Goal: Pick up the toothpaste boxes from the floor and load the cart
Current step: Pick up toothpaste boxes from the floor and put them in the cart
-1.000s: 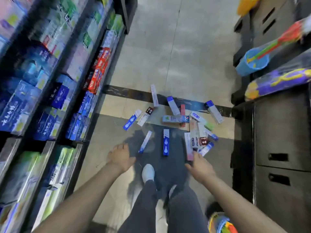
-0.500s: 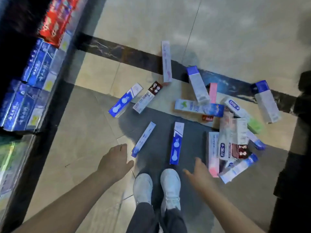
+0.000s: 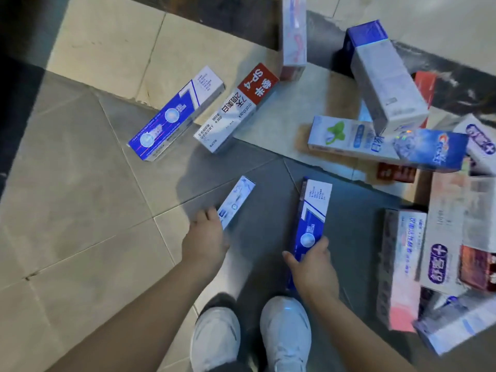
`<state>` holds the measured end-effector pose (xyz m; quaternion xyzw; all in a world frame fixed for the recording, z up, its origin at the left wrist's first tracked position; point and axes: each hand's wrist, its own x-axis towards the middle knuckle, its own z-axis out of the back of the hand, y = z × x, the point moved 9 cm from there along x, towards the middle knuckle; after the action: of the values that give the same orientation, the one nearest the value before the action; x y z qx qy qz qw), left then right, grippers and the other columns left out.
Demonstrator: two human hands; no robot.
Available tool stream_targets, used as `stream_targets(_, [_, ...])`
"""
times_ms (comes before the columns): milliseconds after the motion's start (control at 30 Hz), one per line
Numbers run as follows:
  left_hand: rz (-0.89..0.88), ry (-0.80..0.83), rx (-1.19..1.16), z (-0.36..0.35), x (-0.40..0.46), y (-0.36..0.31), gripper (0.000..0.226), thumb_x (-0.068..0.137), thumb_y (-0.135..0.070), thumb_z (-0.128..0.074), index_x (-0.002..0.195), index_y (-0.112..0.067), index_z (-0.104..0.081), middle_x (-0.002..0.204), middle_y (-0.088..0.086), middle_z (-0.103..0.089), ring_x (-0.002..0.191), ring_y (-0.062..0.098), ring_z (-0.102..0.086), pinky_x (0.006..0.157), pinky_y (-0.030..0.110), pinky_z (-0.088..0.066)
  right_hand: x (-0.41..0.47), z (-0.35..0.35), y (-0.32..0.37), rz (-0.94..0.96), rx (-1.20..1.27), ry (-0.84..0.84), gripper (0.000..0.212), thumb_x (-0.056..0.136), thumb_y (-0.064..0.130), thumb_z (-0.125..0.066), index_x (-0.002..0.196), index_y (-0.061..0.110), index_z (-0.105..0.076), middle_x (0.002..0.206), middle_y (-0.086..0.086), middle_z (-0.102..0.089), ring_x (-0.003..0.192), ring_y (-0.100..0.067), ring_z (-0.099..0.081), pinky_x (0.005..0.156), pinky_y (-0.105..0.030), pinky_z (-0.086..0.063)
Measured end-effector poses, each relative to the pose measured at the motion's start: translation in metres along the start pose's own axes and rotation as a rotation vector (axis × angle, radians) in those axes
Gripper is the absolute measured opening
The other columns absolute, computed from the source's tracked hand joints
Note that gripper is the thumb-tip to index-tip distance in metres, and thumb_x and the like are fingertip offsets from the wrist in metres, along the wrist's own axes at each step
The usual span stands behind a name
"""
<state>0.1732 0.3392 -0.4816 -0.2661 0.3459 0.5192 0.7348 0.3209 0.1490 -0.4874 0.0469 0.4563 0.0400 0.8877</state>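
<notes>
Several toothpaste boxes lie scattered on the tiled floor. My left hand point(image 3: 205, 238) grips the near end of a slim pale-blue box point(image 3: 237, 198). My right hand point(image 3: 312, 264) wraps around the lower end of a blue-and-white box point(image 3: 311, 213), thumb on its left side, fingers on its right. Farther off lie another blue-and-white box point(image 3: 175, 115), a red-and-white box point(image 3: 239, 107) and a light box with a green leaf point(image 3: 375, 139). A pile of pink, white and dark red boxes point(image 3: 442, 242) fills the right side. No cart is in view.
My two white shoes point(image 3: 252, 336) stand just below the hands. A tall grey box with a blue end point(image 3: 383, 76) leans across others at upper right. A dark strip point(image 3: 236, 20) crosses the floor at the top. Bare tiles point(image 3: 67, 210) spread to the left.
The view has dropped much closer to the floor. Both hands, empty and hovering before, have reached down; the left now holds the slim pale-blue box and the right the blue-and-white box.
</notes>
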Motion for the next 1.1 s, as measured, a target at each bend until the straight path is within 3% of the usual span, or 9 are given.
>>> stream_targets(200, [-0.040,-0.027,-0.035,0.010,-0.002,0.003,0.032,0.088,-0.016,-0.055,0.117,-0.008,-0.042,0.112,0.012,-0.055,0.094,0.033,-0.058,0.065,0.033,-0.038,-0.006,0.012,0.007,-0.009,-0.026,-0.024,0.047,0.088,0.027,-0.061,0.120,0.006,-0.033,0.128,-0.016,-0.055,0.110,-0.037,-0.056,0.080,-0.038,-0.044])
stream_targets(500, [0.020,-0.013,-0.408,0.116,-0.094,0.012,0.031,0.079,-0.020,-0.063,0.106,-0.010,-0.051,0.099,0.011,-0.063,0.087,0.032,-0.061,0.074,0.037,-0.051,-0.093,0.129,0.069,0.150,-0.039,-0.048,0.052,0.084,0.028,-0.066,0.121,0.011,-0.034,0.128,-0.012,-0.056,0.107,-0.033,-0.058,0.077,-0.037,-0.048])
stream_targets(633, [0.019,-0.050,-0.507,0.200,-0.175,0.011,0.029,0.079,-0.022,-0.065,0.102,-0.008,-0.054,0.096,0.008,-0.064,0.088,0.030,-0.060,0.073,0.035,-0.047,-0.176,0.205,0.100,0.207,-0.066,-0.065,0.044,0.083,0.028,-0.065,0.114,0.012,-0.037,0.119,-0.012,-0.061,0.099,-0.032,-0.060,0.075,-0.037,-0.048])
stream_targets(800, [-0.074,-0.080,-0.560,0.306,-0.294,0.006,0.033,0.077,-0.023,-0.066,0.106,-0.011,-0.055,0.099,0.007,-0.066,0.088,0.027,-0.062,0.073,0.034,-0.049,-0.307,0.302,0.125,0.274,-0.097,-0.076,0.055,0.082,0.036,-0.065,0.127,0.019,-0.038,0.124,-0.007,-0.061,0.103,-0.031,-0.061,0.079,-0.038,-0.050])
stream_targets(933, [-0.152,-0.122,-0.553,0.376,-0.392,0.000,0.031,0.078,-0.020,-0.065,0.105,-0.010,-0.055,0.095,0.006,-0.065,0.086,0.026,-0.062,0.070,0.032,-0.047,-0.411,0.363,0.129,0.310,-0.061,-0.095,0.060,0.083,0.031,-0.065,0.132,0.017,-0.032,0.125,-0.009,-0.060,0.102,-0.032,-0.061,0.077,-0.036,-0.048])
stream_targets(1100, [-0.246,-0.140,-0.470,0.422,-0.496,0.003,0.022,0.073,-0.026,-0.066,0.091,-0.017,-0.056,0.079,-0.002,-0.062,0.070,0.019,-0.058,0.059,0.028,-0.045,-0.515,0.417,0.120,0.348,0.051,-0.186,0.045,0.075,0.039,-0.064,0.109,0.018,-0.044,0.117,-0.009,-0.059,0.102,-0.030,-0.056,0.084,-0.039,-0.048])
